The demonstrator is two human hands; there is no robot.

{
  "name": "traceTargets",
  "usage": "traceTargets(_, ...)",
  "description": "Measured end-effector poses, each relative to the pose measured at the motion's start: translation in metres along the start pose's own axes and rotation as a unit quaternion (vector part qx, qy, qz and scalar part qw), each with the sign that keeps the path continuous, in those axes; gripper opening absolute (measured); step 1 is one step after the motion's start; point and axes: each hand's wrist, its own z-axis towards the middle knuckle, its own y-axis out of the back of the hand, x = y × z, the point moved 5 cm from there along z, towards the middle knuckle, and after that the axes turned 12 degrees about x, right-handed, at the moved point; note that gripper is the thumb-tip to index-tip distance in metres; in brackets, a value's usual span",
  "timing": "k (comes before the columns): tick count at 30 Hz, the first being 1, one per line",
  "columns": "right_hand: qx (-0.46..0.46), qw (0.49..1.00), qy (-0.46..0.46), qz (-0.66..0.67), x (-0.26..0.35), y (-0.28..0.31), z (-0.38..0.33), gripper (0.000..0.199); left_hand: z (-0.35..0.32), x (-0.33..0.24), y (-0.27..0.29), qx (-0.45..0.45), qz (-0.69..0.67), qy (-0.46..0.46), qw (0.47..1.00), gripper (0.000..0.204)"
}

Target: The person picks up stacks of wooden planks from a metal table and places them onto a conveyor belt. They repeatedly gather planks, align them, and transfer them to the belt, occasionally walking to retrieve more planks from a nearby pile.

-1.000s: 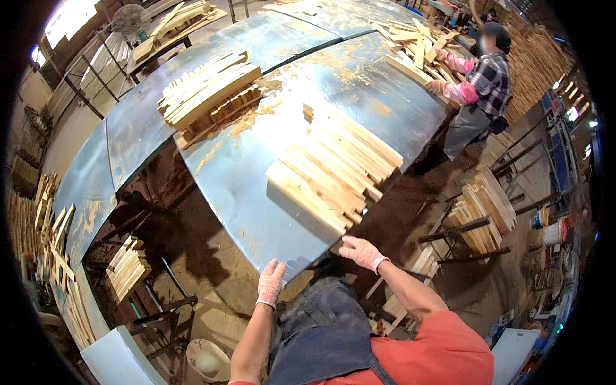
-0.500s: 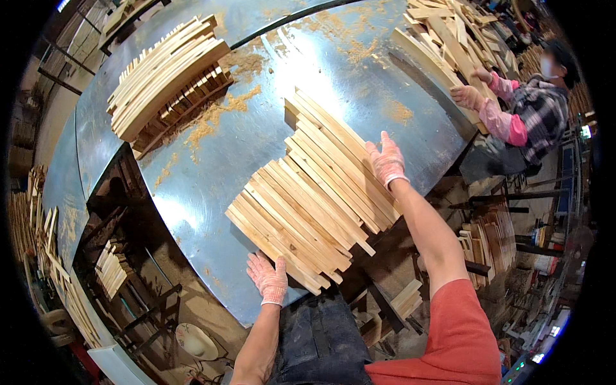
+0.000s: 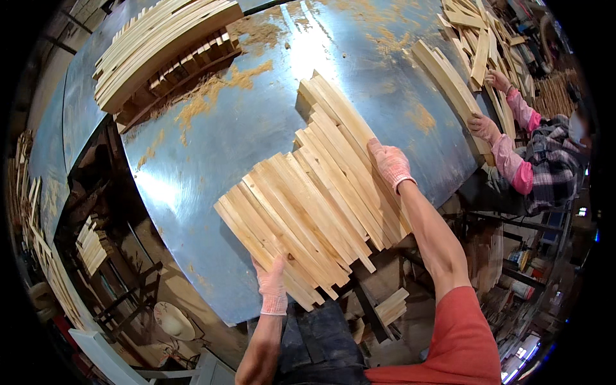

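A row of pale wooden strips [image 3: 308,199] lies side by side on the metal table [image 3: 192,186], their ends uneven. The near ends jut past the table's front edge. My left hand [image 3: 272,282], in a pinkish glove, grips the row's left side near the front, thumb on top and fingers hidden beside the wood. On the row's right side, my gloved right hand [image 3: 390,165] clasps the outermost strip, its fingertips partly out of sight.
A stack of wooden strips [image 3: 173,45] stands at the far left, with sawdust [image 3: 218,90] beside it. At the right, a co-worker's gloved hand [image 3: 484,128] touches long boards [image 3: 449,86] near a loose wood pile. A pale round hat [image 3: 174,321] is below left.
Both hands have gone from spread fingers beside the row to gripping its two sides. The co-worker's hands have shifted along the boards. My view has moved somewhat.
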Motion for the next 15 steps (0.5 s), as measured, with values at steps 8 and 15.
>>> traceTargets(8,-0.023,1.000,0.019,0.004,-0.006,-0.037,-0.023,0.087,0.016,-0.019,0.056,0.106,-0.187,0.043,0.976,0.081)
traceTargets(15,0.005,0.999,0.031,0.036,0.021,-0.097,-0.065,0.087,-0.038,-0.031,0.124,0.118,-0.195,0.011,0.974,0.072)
